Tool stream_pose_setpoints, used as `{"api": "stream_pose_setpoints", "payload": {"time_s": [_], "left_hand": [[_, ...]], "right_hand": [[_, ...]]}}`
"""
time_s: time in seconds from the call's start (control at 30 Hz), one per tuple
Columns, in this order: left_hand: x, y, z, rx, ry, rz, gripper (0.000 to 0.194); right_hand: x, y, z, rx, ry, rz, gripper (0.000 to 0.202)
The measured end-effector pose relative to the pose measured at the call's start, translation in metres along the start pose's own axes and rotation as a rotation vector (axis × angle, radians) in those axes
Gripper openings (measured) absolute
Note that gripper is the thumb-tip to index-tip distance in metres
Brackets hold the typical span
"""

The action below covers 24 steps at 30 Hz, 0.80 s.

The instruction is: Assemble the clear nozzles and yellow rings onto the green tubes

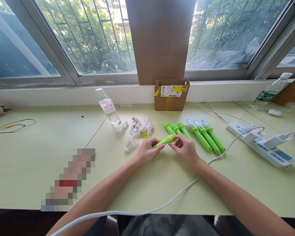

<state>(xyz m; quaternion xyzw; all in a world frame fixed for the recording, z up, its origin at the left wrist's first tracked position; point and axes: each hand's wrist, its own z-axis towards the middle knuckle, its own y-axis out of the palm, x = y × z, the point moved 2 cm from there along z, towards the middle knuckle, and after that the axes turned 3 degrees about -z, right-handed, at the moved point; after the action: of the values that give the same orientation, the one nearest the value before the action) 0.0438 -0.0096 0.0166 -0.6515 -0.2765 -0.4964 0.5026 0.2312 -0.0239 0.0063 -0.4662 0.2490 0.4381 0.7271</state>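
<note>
Near the middle of the table my left hand [148, 150] grips a green plastic tube [163, 142], which lies nearly level and points to the right. My right hand [185, 149] pinches a yellow ring [171, 138] around the tube's right end. Beyond my right hand lie three more green tubes [167, 126] without clear caps, partly hidden by it. To their right, three green tubes [203, 132] with clear caps [197, 123] rest side by side. Clear plastic parts [135, 132] are heaped beyond my left hand, with loose yellow rings [147, 137] beside them.
A water bottle [108, 106] stands behind the clear parts. An open cardboard box [171, 98] is against the sill. On the right are a power strip [260, 144] and another bottle [270, 91]. A white cable [172, 200] crosses in front, over my forearms' area. Thin cables [12, 126] lie far left.
</note>
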Motion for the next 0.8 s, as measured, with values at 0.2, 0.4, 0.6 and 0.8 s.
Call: {"api": "stream_pose_setpoints", "payload": {"time_s": [0.2, 0.4, 0.6, 0.8], "left_hand": [[-0.001, -0.003, 0.001, -0.091, -0.072, -0.074, 0.043], [-0.004, -0.007, 0.003, -0.163, -0.121, -0.103, 0.048], [-0.002, -0.011, 0.005, -0.239, -0.161, -0.126, 0.048], [-0.004, -0.014, 0.007, -0.229, -0.178, -0.148, 0.047]], "right_hand": [[0.000, 0.001, 0.000, -0.008, -0.003, 0.001, 0.018], [-0.001, 0.001, 0.000, -0.014, -0.018, 0.006, 0.019], [-0.001, 0.002, -0.001, -0.019, -0.027, 0.007, 0.020], [-0.006, 0.001, -0.004, -0.009, -0.071, -0.004, 0.019]]}}
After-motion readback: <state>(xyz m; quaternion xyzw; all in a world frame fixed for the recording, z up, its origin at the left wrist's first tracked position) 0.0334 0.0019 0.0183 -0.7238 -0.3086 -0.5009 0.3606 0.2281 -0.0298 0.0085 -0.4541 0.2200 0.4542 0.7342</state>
